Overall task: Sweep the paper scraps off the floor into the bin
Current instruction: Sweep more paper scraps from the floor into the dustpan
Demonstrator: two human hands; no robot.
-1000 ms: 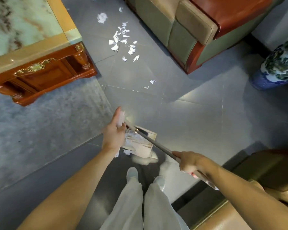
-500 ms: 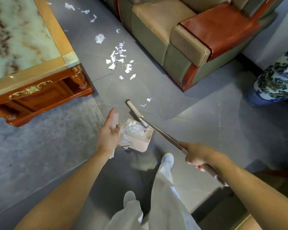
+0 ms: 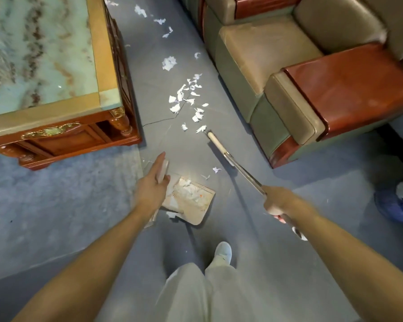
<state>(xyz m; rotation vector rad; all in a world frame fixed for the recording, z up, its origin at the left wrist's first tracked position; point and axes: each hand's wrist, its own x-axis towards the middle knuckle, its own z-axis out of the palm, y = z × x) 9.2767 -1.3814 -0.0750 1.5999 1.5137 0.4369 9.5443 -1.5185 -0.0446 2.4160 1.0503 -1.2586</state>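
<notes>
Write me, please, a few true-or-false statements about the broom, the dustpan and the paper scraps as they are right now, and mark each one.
1. The right hand grips the broom by its handle. True.
2. The dustpan is empty. False: some paper scraps already lie in it.
3. Most of the paper scraps lie on the floor between the table and the armchair. True.
4. The left hand hangs free. False: it holds the dustpan's handle.
5. The broom's head is tucked under the armchair. False: it is out over the open floor, at the near edge of the scraps.
</notes>
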